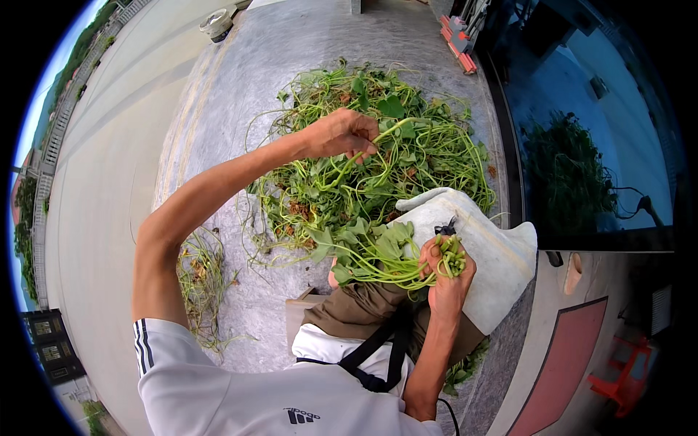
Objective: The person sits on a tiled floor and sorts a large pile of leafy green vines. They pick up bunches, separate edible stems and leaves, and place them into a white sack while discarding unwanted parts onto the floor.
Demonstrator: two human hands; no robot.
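Note:
A broad heap of green leafy vines (392, 180), perhaps sweet potato, with some brown withered bits, spreads on the floor before me. Over it, my left hand (346, 135) pinches a thick pale-green vine stem (398, 126) between thumb and fingers. My right hand (450, 267) is closed around a bunch of leafy stems (376, 267), near my lap. The stem ends (452, 253) stick out of that fist, while their leaves point left. Under and beside this hand, a whitish cloth or sack (485, 256) drapes across my right leg.
A smaller strip of vine scraps (202, 289) lies on the grey floor covering (262, 327) at left. A low seat or box (300, 310) is beneath me. A dark glass panel (594, 136) stands at right. Farther off are a bucket (216, 24) and a red stool (621, 376).

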